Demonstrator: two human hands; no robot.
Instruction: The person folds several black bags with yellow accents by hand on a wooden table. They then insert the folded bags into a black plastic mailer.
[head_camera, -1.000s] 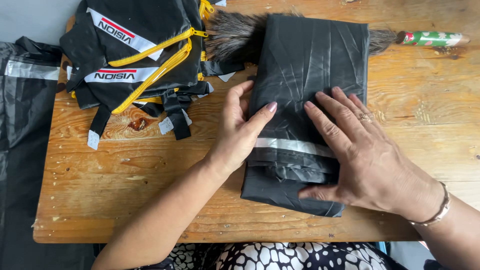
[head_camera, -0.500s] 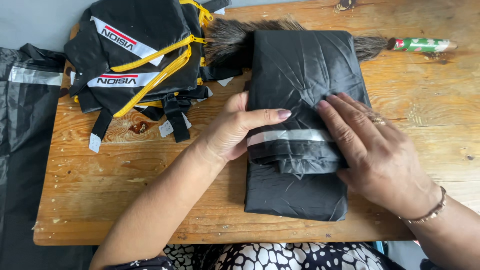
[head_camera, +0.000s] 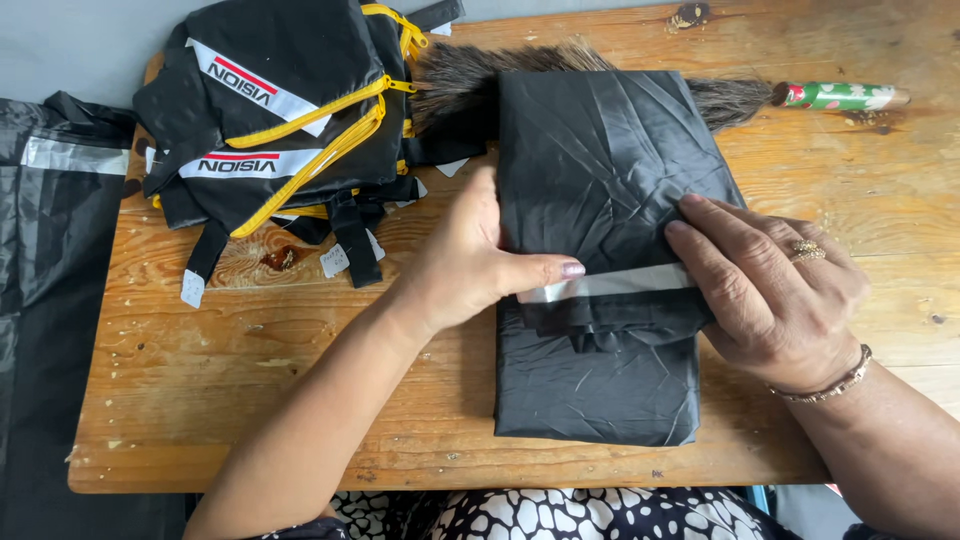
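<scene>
The folded black garment (head_camera: 600, 200) lay on the wooden table (head_camera: 300, 400), toward its right half, with a grey reflective strip (head_camera: 620, 283) running across its middle. The woman's left hand (head_camera: 470, 260) rested against the garment's left edge, the palm turned toward the fabric and the thumb laid flat over the near end of the strip; it pressed rather than clutched, and nothing was closed inside it. Her right hand (head_camera: 775, 290) lay spread and flat on the garment's right side, fingers extended across the cloth and the far end of the strip, holding it down without gripping. A ring sat on one finger and a thin bracelet (head_camera: 825, 380) circled the wrist. Beyond the garment, partly beneath its far edge, lay a bristle brush (head_camera: 460, 85) with a green patterned handle. To the left sat a heap of black bags with yellow zips (head_camera: 290, 120).
</scene>
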